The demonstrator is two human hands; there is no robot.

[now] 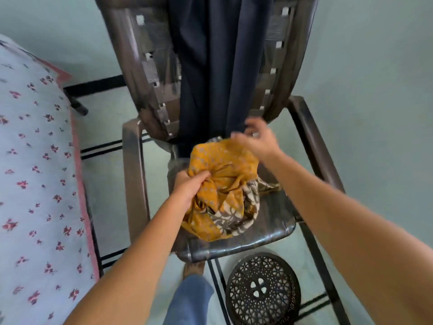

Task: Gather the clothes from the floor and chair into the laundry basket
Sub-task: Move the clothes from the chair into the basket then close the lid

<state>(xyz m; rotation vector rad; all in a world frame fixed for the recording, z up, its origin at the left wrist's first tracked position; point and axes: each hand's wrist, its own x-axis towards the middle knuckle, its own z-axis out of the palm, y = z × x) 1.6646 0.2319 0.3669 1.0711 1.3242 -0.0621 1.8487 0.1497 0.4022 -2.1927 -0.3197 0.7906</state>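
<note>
A crumpled mustard-yellow patterned cloth (225,184), with a brown-and-cream printed part, lies bunched on the seat of a dark brown plastic chair (255,235). My left hand (189,186) is shut on a fold at the cloth's left side. My right hand (256,139) hovers over the cloth's far edge with its fingers spread, holding nothing. A dark navy garment (210,66) hangs down the chair's backrest to the seat. A black perforated laundry basket (263,289) stands on the floor below the seat's front edge.
A bed with a pale floral sheet (35,172) runs along the left. The floor is pale green with black stripe lines (103,148). My foot and blue trouser leg (189,294) stand just left of the basket.
</note>
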